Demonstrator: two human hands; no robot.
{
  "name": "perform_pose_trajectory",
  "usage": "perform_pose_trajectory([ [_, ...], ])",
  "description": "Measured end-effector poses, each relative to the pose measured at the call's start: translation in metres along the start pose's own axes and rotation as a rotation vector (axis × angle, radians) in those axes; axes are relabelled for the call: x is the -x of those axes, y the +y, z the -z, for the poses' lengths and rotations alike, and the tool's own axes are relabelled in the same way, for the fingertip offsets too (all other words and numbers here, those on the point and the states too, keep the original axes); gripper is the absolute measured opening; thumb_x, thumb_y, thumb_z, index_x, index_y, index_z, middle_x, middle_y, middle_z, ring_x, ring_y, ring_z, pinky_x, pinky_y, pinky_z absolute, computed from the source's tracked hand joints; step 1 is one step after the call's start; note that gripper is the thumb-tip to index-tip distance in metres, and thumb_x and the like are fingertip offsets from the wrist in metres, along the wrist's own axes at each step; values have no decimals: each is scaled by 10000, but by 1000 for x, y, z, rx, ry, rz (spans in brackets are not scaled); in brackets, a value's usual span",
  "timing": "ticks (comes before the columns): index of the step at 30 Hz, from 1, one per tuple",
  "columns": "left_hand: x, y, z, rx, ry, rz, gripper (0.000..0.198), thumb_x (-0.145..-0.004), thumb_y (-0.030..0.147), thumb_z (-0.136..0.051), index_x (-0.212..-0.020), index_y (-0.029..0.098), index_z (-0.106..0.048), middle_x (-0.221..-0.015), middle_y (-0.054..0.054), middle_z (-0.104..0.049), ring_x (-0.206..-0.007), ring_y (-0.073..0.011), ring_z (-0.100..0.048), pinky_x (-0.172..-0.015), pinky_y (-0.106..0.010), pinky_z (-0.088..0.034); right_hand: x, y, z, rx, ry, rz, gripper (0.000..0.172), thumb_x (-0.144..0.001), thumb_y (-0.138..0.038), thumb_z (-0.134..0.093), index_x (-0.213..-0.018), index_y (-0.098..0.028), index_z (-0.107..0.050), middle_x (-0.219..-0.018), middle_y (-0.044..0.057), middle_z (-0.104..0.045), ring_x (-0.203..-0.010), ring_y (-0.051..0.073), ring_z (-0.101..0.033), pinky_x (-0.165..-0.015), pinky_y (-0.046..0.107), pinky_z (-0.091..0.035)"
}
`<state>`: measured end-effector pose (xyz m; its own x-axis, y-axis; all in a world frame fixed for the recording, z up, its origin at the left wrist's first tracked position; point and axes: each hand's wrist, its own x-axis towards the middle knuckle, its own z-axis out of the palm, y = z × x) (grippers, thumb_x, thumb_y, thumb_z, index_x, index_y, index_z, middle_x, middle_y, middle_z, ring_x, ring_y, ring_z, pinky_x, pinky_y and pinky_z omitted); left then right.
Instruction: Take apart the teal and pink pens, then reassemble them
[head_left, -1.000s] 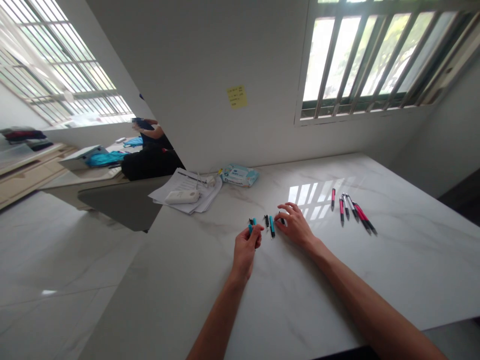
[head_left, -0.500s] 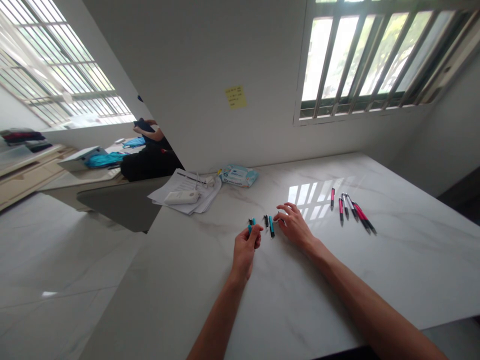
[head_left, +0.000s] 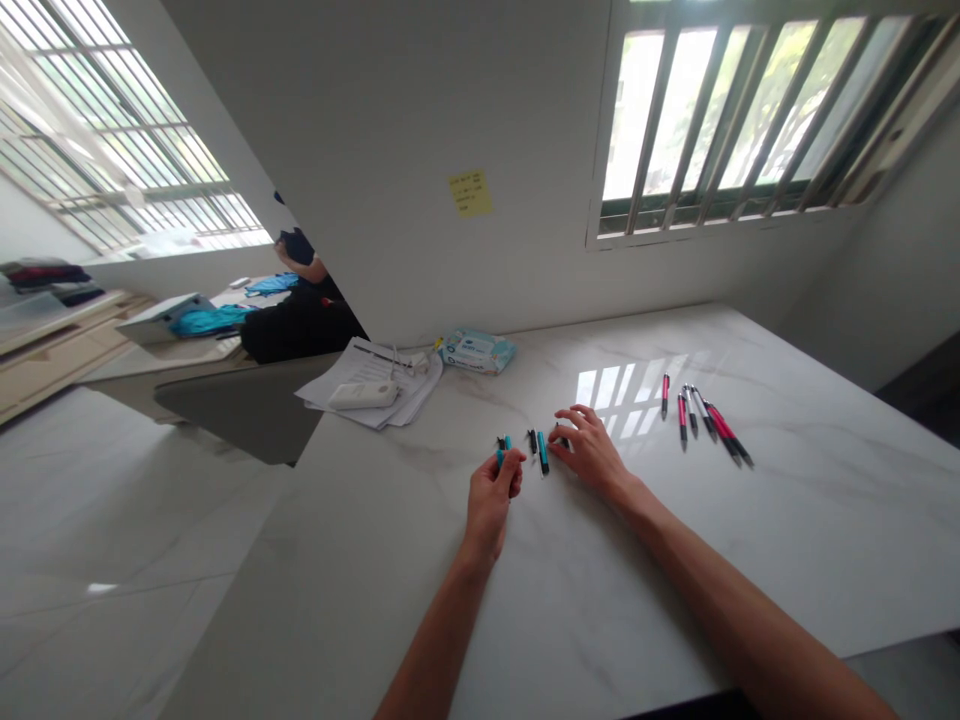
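Note:
My left hand [head_left: 491,497] is closed round a teal pen part [head_left: 500,457] above the white marble table [head_left: 750,560]. Just ahead of it lie more teal and black pen pieces [head_left: 539,449] on the tabletop. My right hand [head_left: 590,447] rests on the table beside those pieces, its thumb and forefinger pinched on a small dark piece at its left edge, the other fingers curled loosely. To the right, apart from both hands, several red and black pens [head_left: 705,417] lie in a loose row.
A stack of papers [head_left: 375,385] with a white device [head_left: 364,395] on it and a blue wipes pack [head_left: 477,352] sit at the table's far edge by the wall. A yellow sticky note [head_left: 471,193] is on the wall. Another person [head_left: 300,300] sits at a desk beyond, to the left.
My hands have hardly moved; the right hand shifted very slightly. The person in the background has lifted an arm higher.

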<state>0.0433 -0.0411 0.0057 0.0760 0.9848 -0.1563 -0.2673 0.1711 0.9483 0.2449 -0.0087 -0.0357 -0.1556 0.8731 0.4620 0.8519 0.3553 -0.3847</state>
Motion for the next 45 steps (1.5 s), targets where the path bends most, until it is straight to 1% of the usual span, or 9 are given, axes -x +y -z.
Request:
perform_pose_trajectory([
  [4, 0, 0, 0, -5, -3, -3, 491, -732, 590, -834, -852, 129, -719, -627, 41, -499, -565, -73, -399, -545, -215, -294, 0, -5, 6, 45, -20, -38, 113, -925, -212, -685, -909, -246, -791, -1320, 77, -663, -1323, 340, -449, -1074, 501, -462],
  [8, 0, -1, 0, -2, -3, -6, 485, -733, 583, -836, -845, 127, -715, -629, 39, -499, -573, -74, -402, -547, -211, -295, 0, -9, 9, 91, -43, -40, 122, -932, -216, -687, -920, -254, -802, -1338, 63, -654, -1316, 340, -443, -1083, 497, -445],
  [13, 0, 0, 0, 12, 4, -7, 501, -715, 594, -844, -837, 126, -716, -634, 35, -507, -576, -74, -405, -547, -206, -304, 1, -10, 10, 99, -58, -41, 147, -941, -210, -673, -924, -262, -809, -1307, 64, -670, -1281, 337, -459, -1049, 480, -457],
  [20, 0, 0, 1, 32, 1, 4, 502, -711, 586, -852, -839, 121, -713, -642, 37, -505, -579, -64, -405, -545, -193, -303, 2, -10, 5, 80, -74, -44, 221, -926, -127, -625, -944, -261, -800, -1267, 59, -685, -1257, 319, -471, -1017, 453, -454],
  [26, 0, -1, 1, 21, -2, 5, 505, -713, 591, -848, -842, 122, -711, -647, 35, -510, -585, -66, -412, -551, -194, -312, 2, -10, 5, 80, -66, -44, 278, -915, -80, -577, -927, -258, -790, -1304, 55, -663, -1279, 323, -458, -1011, 454, -453],
  [29, -1, -1, 1, 14, -3, 1, 494, -729, 587, -838, -840, 123, -709, -653, 33, -514, -584, -68, -407, -550, -197, -311, 3, -9, 7, 76, -54, -48, 256, -907, -91, -590, -952, -255, -782, -1313, 59, -658, -1292, 322, -452, -1035, 458, -449],
  [33, -1, -2, 1, 2, -7, -9, 482, -745, 582, -827, -840, 125, -707, -650, 32, -514, -581, -71, -404, -549, -203, -312, 3, -9, 9, 62, -3, -84, 151, -921, -200, -646, -1007, -240, -764, -1319, 83, -653, -1303, 329, -445, -1057, 467, -445],
  [38, -2, -3, 1, -12, -6, -12, 480, -737, 585, -830, -835, 131, -711, -641, 35, -508, -573, -74, -400, -541, -212, -297, 2, -10, 9, 69, -4, -122, 79, -917, -252, -689, -949, -233, -759, -1315, 80, -660, -1301, 331, -448, -1048, 460, -446],
  [45, -2, -2, 1, -13, 0, -9, 479, -720, 584, -841, -848, 138, -722, -646, 38, -507, -570, -73, -392, -538, -216, -291, 1, -5, 6, 49, -38, -128, 131, -937, -236, -660, -913, -244, -788, -1300, 67, -675, -1276, 316, -465, -1056, 451, -435],
])
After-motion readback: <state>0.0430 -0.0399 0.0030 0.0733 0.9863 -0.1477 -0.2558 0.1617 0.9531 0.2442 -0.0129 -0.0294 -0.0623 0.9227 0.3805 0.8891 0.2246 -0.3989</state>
